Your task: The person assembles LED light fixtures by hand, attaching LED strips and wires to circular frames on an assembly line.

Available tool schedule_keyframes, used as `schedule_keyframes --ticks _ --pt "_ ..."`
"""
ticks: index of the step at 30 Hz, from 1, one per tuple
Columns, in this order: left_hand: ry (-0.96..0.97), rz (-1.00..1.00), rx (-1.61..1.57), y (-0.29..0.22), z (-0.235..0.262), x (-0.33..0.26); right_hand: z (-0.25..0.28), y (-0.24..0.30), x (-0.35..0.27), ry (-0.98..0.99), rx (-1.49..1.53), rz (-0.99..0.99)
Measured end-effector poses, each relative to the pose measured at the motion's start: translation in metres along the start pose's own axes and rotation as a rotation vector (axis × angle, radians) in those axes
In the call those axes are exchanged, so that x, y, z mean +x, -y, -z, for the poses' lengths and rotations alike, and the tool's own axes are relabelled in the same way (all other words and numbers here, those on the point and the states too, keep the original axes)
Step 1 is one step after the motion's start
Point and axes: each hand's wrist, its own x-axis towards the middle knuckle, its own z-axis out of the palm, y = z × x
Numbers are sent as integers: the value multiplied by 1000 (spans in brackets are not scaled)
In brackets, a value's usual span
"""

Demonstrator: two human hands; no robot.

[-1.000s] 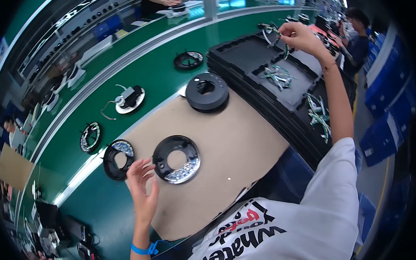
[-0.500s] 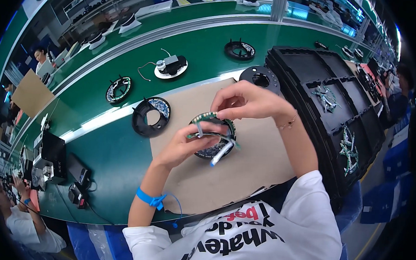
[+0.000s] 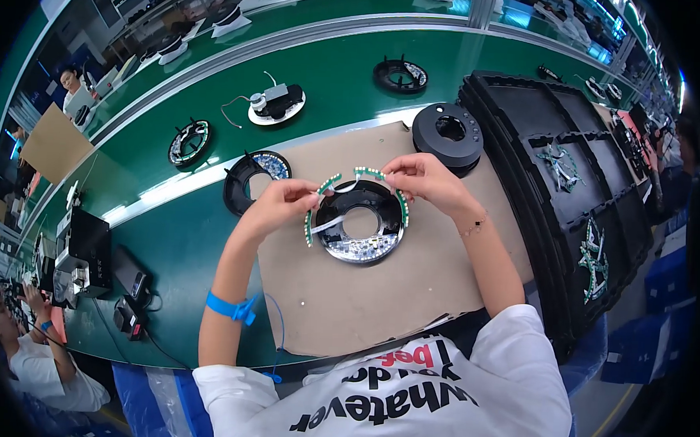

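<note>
A strip of curved green circuit-board pieces [image 3: 371,172], dotted with small pale LEDs and joined by white wires, is spread in an arc above the black ring housing [image 3: 361,193]. Fingers of my left hand [image 3: 287,202] pinch its left part, whose end hangs down beside the housing. My right hand [image 3: 428,183] pinches the right part, with another curved section hanging along the housing's right edge. The housing lies on brown cardboard [image 3: 346,312], its near inner side covered with small silvery-blue speckled parts. A white lead crosses its left side.
To the right stands a black compartment tray [image 3: 516,179] with bundles of green board strips [image 3: 594,264]. A round black cover [image 3: 447,137], another ring housing [image 3: 243,167] and a white-based motor unit [image 3: 277,106] sit beyond my hands. A blue wrist strap [image 3: 233,307] trails its cord.
My hands have drawn apart, my left hand moving left and off the ring housing. The board strip, bunched over the housing before, is now spread out between them.
</note>
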Motion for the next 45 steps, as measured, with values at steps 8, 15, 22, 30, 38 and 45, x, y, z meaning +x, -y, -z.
schedule_keyframes --ticks 8,15,22,30,38,45 --pt "-33 133 58 28 -13 30 10 -37 13 -31 -29 -172" --pt "-179 156 207 24 -40 -12 7 -30 10 227 -195 -141" --pt "-305 -70 355 33 -41 -24 7 -30 12 342 -457 124" --pt "-185 -359 513 47 -37 -33 -5 -28 10 412 -572 150" --pt "-179 -453 717 49 -35 -41 -1 -23 31 466 -672 134" --pt "-178 -414 762 49 -27 -48 13 3 139 194 -925 382"
